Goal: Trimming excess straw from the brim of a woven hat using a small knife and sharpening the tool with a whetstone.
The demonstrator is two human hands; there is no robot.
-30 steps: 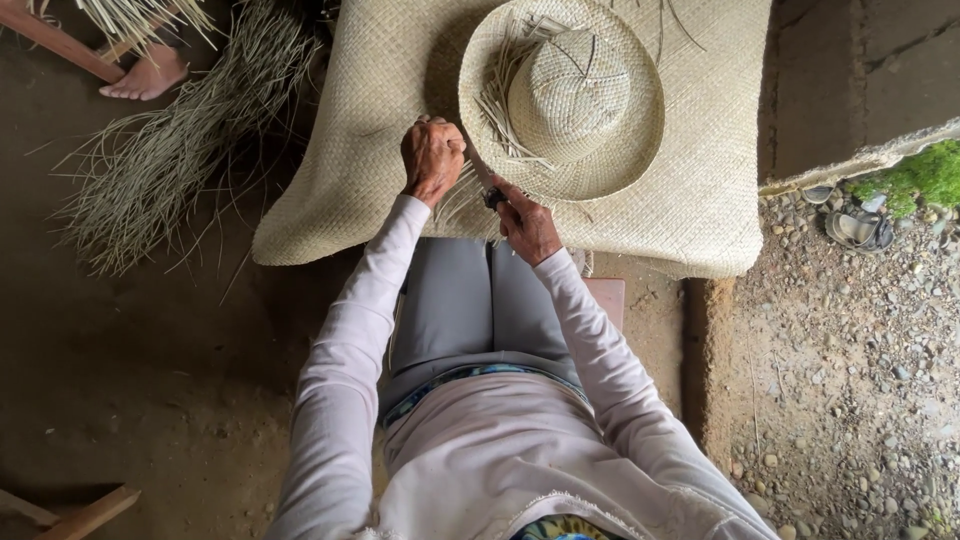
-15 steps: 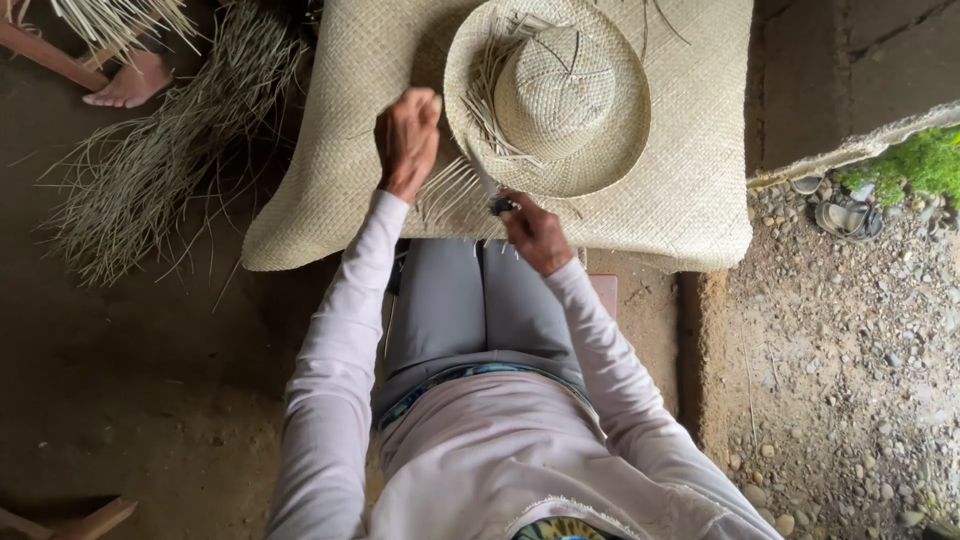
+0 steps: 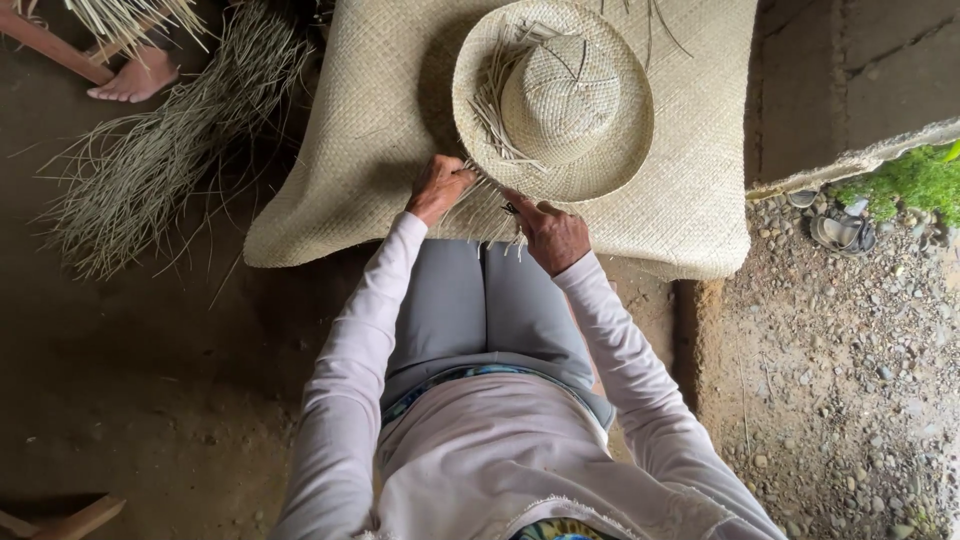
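A pale woven straw hat (image 3: 553,98) rests on a large woven mat (image 3: 690,150), with loose fibre ends sticking out along its near-left brim. My left hand (image 3: 438,186) pinches those loose strands (image 3: 480,200) at the brim's edge. My right hand (image 3: 553,233) is closed around a small dark-handled tool (image 3: 510,208), its tip against the same strands. Both hands sit just past my knees, close together.
A heap of dry grass fibres (image 3: 160,150) lies on the dirt floor at left, near another person's bare foot (image 3: 135,75). A concrete ledge (image 3: 850,90), gravel and a sandal (image 3: 840,232) are at right. A wooden piece (image 3: 70,520) is at bottom left.
My left hand has come down from above the brim's left side to the loose strands near my knees. The right hand with the tool has stayed by the brim's edge.
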